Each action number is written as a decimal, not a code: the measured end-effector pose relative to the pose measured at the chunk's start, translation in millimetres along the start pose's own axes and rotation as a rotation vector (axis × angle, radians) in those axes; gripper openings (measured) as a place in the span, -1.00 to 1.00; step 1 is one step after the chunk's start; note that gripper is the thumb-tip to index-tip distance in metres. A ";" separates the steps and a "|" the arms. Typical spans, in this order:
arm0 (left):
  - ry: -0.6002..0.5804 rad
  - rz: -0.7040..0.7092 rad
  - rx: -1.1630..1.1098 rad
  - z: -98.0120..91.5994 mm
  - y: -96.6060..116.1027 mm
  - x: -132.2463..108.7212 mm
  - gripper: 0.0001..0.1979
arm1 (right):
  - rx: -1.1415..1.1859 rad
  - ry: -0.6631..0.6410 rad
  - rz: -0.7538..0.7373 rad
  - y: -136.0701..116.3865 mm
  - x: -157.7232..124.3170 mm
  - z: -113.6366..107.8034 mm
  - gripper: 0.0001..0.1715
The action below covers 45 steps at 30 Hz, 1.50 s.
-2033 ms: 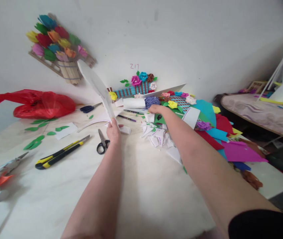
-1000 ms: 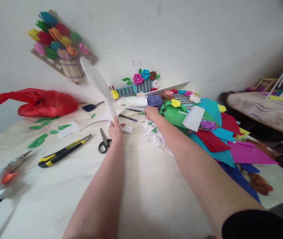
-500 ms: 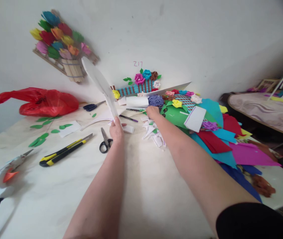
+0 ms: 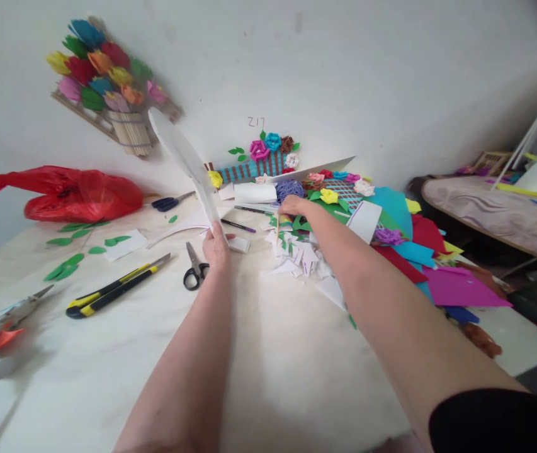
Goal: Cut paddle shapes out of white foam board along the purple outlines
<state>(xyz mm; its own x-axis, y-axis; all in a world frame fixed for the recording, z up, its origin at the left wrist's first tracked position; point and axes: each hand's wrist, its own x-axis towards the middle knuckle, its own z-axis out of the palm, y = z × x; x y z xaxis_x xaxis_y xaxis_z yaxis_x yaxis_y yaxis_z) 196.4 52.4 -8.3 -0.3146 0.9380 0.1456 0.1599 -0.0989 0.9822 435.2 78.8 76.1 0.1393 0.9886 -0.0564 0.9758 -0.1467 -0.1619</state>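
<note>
Upright on its edge, a white board (image 4: 186, 154) is gripped at its lower end by my left hand (image 4: 216, 247). My right hand (image 4: 293, 206) is closed on a thin wooden stick (image 4: 277, 228) that points down at a pile of white paper scraps (image 4: 303, 257) with green bits among them. Just behind my right hand lies a ball of purple yarn (image 4: 289, 190). Black-handled scissors (image 4: 195, 270) rest left of my left wrist. Two markers (image 4: 238, 225) lie between my hands.
On the left are a yellow-black cutter (image 4: 117, 286), a glue gun (image 4: 6, 333), green paper leaves (image 4: 64, 267) and a red plastic bag (image 4: 84, 194). Coloured sheets (image 4: 461, 286) and paper flowers (image 4: 328, 195) pile up at the right. A flower basket (image 4: 130, 132) hangs on the wall.
More white scraps with green bits now lie spread under my right hand, and the stick points more steeply down. My left hand still holds the board. The whole view has shifted slightly.
</note>
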 end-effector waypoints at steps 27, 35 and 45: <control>0.053 -0.005 -0.026 -1.3 3.5 -2.7 -0.52 | -0.123 0.255 -0.001 -7.6 20.2 25.6 -0.68; 0.101 -0.001 -0.084 0.6 2.5 -4.1 -0.57 | -0.222 0.184 -0.012 -21.3 31.9 32.2 -0.63; 0.082 -0.002 -0.074 0.6 1.5 -3.0 -0.54 | -0.165 0.205 -0.242 -69.8 6.7 33.5 -0.64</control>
<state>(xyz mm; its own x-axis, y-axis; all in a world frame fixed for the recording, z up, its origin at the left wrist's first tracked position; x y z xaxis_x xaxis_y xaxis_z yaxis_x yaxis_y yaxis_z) 198.2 49.6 -7.3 -0.3912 0.9080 0.1500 0.0903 -0.1243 0.9881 362.4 94.5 54.0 -0.0849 0.9825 0.1660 0.9964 0.0833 0.0162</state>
